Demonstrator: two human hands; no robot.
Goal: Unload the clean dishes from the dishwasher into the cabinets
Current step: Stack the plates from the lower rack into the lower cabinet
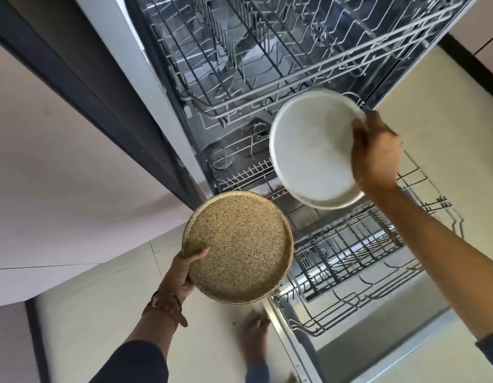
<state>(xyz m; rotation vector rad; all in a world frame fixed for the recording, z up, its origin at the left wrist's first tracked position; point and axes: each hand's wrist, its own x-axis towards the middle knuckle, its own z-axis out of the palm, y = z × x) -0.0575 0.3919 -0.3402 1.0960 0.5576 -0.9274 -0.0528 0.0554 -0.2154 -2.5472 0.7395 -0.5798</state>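
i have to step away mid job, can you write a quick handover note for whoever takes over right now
Left hand: holds the speckled tan plate by its rim, left of the open dishwasher.
Right hand: holds the white plate above the lower rack.
Upper rack: pulled out, no dishes visible in it.
Lower rack: the visible part looks empty.
Left to do: put both plates into a cabinet; none shows open here.

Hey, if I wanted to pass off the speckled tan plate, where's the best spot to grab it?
Take the speckled tan plate by its raised rim on the far right side, opposite the left hand. That edge is free, and a thumb-over-rim grip suits the flat, tilted disc.
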